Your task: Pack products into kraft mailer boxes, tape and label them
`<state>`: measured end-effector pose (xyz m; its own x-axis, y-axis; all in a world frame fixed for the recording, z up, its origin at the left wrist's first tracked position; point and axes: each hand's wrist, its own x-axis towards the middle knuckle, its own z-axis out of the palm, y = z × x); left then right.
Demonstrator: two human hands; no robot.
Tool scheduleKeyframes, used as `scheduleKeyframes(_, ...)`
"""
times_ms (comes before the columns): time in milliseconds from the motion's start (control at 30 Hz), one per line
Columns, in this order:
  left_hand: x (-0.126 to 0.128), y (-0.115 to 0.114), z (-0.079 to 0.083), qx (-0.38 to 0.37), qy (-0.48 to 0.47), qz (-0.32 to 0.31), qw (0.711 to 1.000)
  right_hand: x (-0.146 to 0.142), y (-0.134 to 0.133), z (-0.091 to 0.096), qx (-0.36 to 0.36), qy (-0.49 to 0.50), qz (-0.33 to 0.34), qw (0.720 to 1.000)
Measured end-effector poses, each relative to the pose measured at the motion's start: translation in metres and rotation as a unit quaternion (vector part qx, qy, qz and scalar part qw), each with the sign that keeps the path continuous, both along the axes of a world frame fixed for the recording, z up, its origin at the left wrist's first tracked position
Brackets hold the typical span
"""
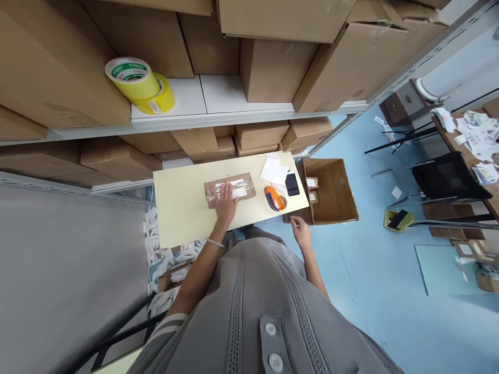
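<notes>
One shelf unit (241, 117) stands just behind one worktop (183, 208), which puts its cartons within your reach. One open carton (331, 192) sits on the floor against the worktop's right end, mouth up, so you can reach inside from where you stand. One parcel (245, 186) lies at the worktop's centre. Your left hand (226, 201) presses flat on it with fingers spread, likely to stop it sliding. Your right hand (302, 232) hangs empty and loosely open off the front edge. Two tape rolls (134, 78) rest together on the shelf. One dispenser (275, 199) and one phone (292, 184) lie right of the parcel, near your right hand.
</notes>
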<state>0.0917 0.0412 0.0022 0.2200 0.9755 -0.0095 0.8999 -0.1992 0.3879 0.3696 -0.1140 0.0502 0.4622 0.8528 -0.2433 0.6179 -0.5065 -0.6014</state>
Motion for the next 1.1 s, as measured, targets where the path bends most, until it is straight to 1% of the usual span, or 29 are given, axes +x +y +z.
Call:
scheduleKeyframes(100,0.008,-0.003,0.0,-0.011,0.001,0.028,1.0,0.013,0.044,-0.006,-0.017,-0.003,0.077,0.997)
scheduleKeyframes(200,0.014,-0.004,0.0,-0.015,0.012,0.048,0.999,0.017,0.079,-0.015,-0.035,-0.001,0.142,0.989)
scheduleKeyframes(267,0.017,-0.004,0.0,-0.018,0.024,0.056,0.998,0.019,0.095,-0.022,-0.047,-0.002,0.175,0.983)
scheduleKeyframes(367,0.018,-0.002,0.001,-0.028,0.038,0.062,0.997,0.019,0.112,-0.032,-0.07,-0.002,0.205,0.976)
scheduleKeyframes(533,0.018,0.002,0.002,-0.055,0.04,0.062,0.996,0.017,0.127,-0.05,-0.097,-0.01,0.241,0.966)
scheduleKeyframes(700,0.018,0.008,0.005,-0.086,0.02,0.068,0.994,0.016,0.133,-0.067,-0.103,-0.006,0.237,0.966)
scheduleKeyframes(867,0.023,0.016,0.006,-0.096,0.004,0.087,0.992,0.018,0.14,-0.081,-0.112,0.007,0.24,0.964)
scheduleKeyframes(967,0.028,0.018,0.007,-0.108,0.006,0.102,0.989,0.018,0.143,-0.086,-0.141,-0.003,0.227,0.964)
scheduleKeyframes(1100,0.031,0.019,0.008,-0.128,0.006,0.119,0.985,0.013,0.146,-0.087,-0.205,-0.037,0.201,0.957)
